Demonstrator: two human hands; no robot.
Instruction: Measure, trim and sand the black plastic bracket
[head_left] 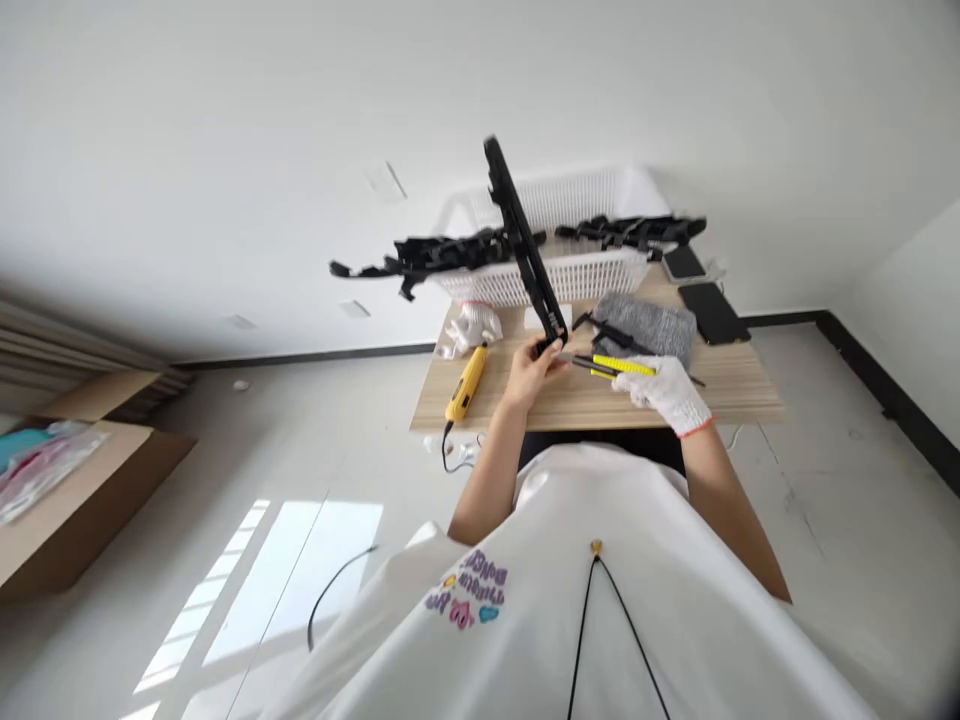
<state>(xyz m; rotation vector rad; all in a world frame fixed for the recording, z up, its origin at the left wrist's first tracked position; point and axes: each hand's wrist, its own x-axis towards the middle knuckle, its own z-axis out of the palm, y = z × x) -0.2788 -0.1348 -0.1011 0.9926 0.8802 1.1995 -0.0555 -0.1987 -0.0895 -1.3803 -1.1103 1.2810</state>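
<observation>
My left hand (528,374), bare, grips the lower end of a long black plastic part (525,245) that stands tilted up and away over the table. In my right hand (667,390), which wears a white knit glove with an orange cuff, is a yellow and black utility knife (624,364). Its tip points left and lies close to the part's lower end, beside my left fingers; whether it touches cannot be made out. Behind my right hand, a thin black piece (619,335) rests over a folded grey cloth (652,325).
A white plastic basket (600,278) at the table's back has black parts (450,252) sticking out on both sides. On the wooden table (739,385) lie a yellow corded tool (466,385), a white glove (474,328) and a black phone-like slab (712,312). An open cardboard box (82,500) stands left.
</observation>
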